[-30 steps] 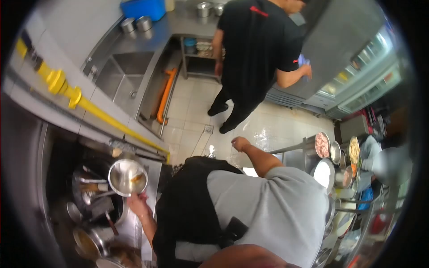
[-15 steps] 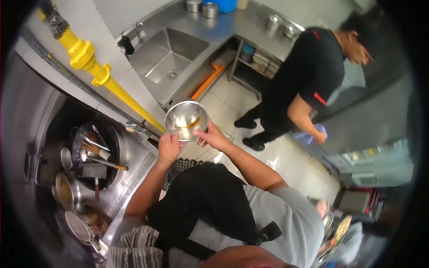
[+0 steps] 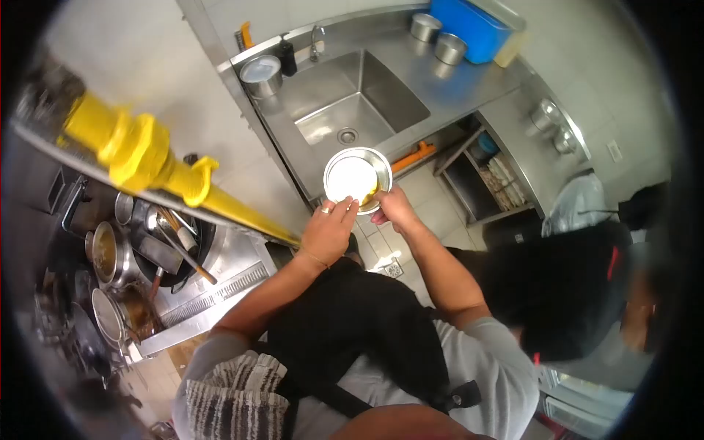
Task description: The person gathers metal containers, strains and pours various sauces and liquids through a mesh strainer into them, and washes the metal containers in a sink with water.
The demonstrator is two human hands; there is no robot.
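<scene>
A shiny metal bowl [image 3: 331, 176] with some yellow-orange liquid inside is held in front of me, close to the sink's near edge. Bright glare covers much of its inside. My right hand [image 3: 396, 210] grips the bowl's near right side, fingers curled at the rim. At the near left side is my left hand [image 3: 327, 232], a ring on one finger, its fingers closed over the rim and fingertips at the inner edge. Its thumb is hidden.
Beyond the bowl is a steel sink [image 3: 400, 110] with a faucet [image 3: 316, 44] and a lidded pot [image 3: 262, 76]. A yellow pipe [image 3: 227, 213] runs at left, above a wok [image 3: 194, 271] with utensils and several pots. A co-worker in black [image 3: 550, 293] stands close at right.
I have turned and moved nearer the sink, with the bowl in my hands. My left hand's fingers now reach over the rim. The co-worker now appears lower and nearer at right.
</scene>
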